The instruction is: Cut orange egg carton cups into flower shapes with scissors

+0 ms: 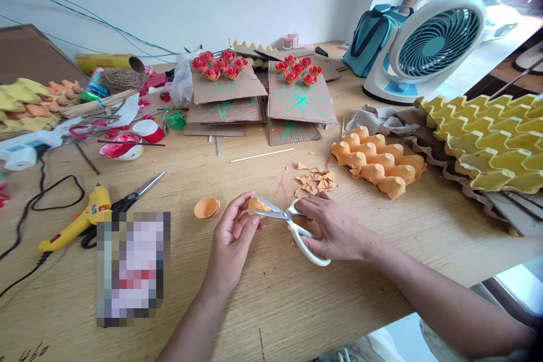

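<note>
My left hand (240, 226) pinches a small orange egg-carton cup (258, 204) between thumb and fingers. White-handled scissors (306, 240) are gripped in my right hand (328, 223), their blades spread apart around the cup's edge. To the left of my left hand, a trimmed orange cup (206, 207) sits on the wooden table (271, 300). Torn orange scraps (317, 181) lie in a small heap just beyond my right hand. An orange egg-carton piece (377, 158) with several bumps rests farther to the right.
Cardboard sheets (301, 99) with red paper flowers (299, 69) stand at the back. On the left are a yellow glue gun (80, 218), black scissors (138, 192) and a red paint bowl (121, 147). Yellow egg trays (487, 141) and a white fan (432, 45) occupy the right.
</note>
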Demonstrator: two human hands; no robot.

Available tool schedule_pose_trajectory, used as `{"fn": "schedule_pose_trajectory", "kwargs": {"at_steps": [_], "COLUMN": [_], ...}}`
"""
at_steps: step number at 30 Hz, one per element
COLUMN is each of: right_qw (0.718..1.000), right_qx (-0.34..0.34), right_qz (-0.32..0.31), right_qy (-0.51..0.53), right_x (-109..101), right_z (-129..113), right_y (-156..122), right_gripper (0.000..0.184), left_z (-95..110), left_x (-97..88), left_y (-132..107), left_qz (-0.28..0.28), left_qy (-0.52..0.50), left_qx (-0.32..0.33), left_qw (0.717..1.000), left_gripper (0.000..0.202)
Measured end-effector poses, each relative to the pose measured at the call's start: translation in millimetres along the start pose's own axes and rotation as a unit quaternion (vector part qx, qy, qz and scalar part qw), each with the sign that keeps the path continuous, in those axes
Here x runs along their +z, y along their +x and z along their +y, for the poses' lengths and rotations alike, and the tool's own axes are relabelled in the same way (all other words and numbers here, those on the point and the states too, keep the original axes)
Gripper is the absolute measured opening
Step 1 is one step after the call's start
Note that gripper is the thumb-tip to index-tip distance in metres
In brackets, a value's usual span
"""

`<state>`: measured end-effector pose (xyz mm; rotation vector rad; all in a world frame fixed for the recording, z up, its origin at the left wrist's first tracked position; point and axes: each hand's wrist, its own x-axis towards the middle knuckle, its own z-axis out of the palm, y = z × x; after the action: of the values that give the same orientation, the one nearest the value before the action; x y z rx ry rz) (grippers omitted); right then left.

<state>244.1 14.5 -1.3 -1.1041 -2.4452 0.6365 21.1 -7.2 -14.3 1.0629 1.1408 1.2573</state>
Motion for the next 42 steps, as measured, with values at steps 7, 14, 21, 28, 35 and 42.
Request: {"fn": "schedule_pose_trajectory", "kwargs": {"at_steps": [7,14,21,28,35,42], "right_qw": [1.0,0.999,0.998,0.999,0.998,0.996], "right_qx": [-0.01,-0.01,-0.01,-0.018,-0.018,-0.034], "right_qz": [0.006,0.006,0.011,0.013,0.028,0.066], "right_qy": [-0.011,-0.031,-0.055,-0.044,-0.05,-0.046], "right_x": [-1,2,4,3,5,12], "right_z": [0,-2,-3,-4,-6,-5], "right_y": [0,-1,-2,-2,-4,-6], "right_gripper": [0.023,0.027,0.025,0.029,0.029,0.028], "left_z": [1,-7,-10,-7,-10,-10], "left_x": [-4.5,-5.3,-3.9,-6.7,-6.4,-5.1], "left_y": [2,2,3,2,1,0], "left_qz": [0.001,-0.008,-0.013,-0.027,-0.017,0.012], "left_qy": [0.051,0.012,0.021,0.063,0.053,0.041], "left_qx": [0.043,0.033,0.058,0.094,0.088,0.088], "left_qw": [0.998,0.999,0.998,0.993,0.995,0.995], "left_gripper": [0.041,0.042,0.041,0.043,0.046,0.043]}}
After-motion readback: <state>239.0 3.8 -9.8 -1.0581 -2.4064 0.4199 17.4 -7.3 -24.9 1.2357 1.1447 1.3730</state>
